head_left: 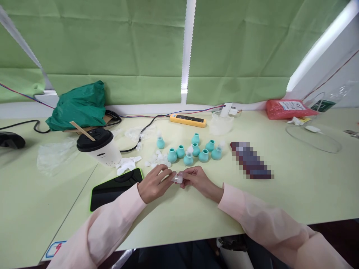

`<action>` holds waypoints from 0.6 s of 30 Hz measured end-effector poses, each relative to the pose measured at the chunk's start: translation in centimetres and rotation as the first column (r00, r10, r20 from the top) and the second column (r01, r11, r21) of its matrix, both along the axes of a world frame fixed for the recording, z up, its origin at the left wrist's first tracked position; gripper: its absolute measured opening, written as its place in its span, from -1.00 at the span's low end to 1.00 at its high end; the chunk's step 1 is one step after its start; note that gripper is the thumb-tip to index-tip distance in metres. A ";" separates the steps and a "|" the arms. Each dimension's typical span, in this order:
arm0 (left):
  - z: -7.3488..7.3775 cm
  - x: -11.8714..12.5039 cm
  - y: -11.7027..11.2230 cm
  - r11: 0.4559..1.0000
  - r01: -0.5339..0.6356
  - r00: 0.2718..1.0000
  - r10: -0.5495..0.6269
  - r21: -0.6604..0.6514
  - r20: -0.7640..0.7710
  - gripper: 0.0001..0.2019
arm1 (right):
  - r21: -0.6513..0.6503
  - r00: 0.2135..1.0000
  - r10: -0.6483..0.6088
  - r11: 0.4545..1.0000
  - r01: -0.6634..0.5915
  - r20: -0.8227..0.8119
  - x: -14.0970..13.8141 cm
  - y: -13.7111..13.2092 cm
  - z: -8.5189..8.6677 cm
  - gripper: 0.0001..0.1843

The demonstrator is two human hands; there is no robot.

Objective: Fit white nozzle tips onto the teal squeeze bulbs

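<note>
Between my two hands is a small translucent plastic piece [177,179], held just above the table. My left hand [157,182] pinches its left side with the fingertips. The fingers of my right hand [198,180] close on its right end. Just beyond my fingers stand several small turquoise bulb-shaped pots [203,155], most with open necks. A few, such as the turquoise pot at the left [160,142], carry a clear piece on top. A pile of small whitish translucent pieces [158,158] lies beyond my left hand.
Left of my hands lie a black-screened phone [116,188] and a lidded paper cup [98,149] with a wooden stick. A yellow power strip [187,120], a green bag [78,106] and a red package [290,109] are farther back. On the right is a pixelated dark object [251,160].
</note>
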State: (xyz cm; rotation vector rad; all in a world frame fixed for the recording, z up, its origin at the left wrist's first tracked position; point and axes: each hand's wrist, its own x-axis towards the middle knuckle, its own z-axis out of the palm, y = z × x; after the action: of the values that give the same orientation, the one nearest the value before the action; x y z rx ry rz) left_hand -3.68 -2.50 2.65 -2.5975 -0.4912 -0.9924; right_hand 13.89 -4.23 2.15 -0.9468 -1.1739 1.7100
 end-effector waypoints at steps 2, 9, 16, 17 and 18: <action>-0.1 0.0 -0.1 1.000 0.001 1.000 -0.001 -0.029 0.013 -0.72 | 0.005 1.000 -0.001 1.000 0.001 0.013 -0.2 -0.1 -0.1 -0.78; -0.6 -0.2 -0.3 0.891 -0.074 0.937 0.216 -0.449 0.274 -0.79 | 0.632 0.796 -0.480 0.757 0.165 0.368 2.1 0.7 0.6 -0.75; 0.1 0.0 -0.7 0.733 0.000 0.868 0.337 -0.680 0.363 -0.80 | 0.842 0.050 -0.859 0.487 -0.232 0.510 6.1 2.5 0.9 -0.65; 0.1 0.1 -0.7 0.753 0.014 0.871 0.314 -0.658 0.377 -0.80 | 0.811 0.008 -0.838 0.526 -0.256 0.546 6.0 2.6 0.8 -0.63; 0.1 0.1 -0.7 0.775 0.026 0.874 0.288 -0.631 0.390 -0.81 | 0.782 -0.014 -0.815 0.560 -0.274 0.579 5.9 2.6 0.7 -0.60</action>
State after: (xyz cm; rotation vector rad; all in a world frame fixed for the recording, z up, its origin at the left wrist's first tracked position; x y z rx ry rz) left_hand -3.59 -3.20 2.70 -2.7688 -1.3196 -1.6487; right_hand 19.83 -1.58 2.81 -1.6847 -2.0156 -0.4138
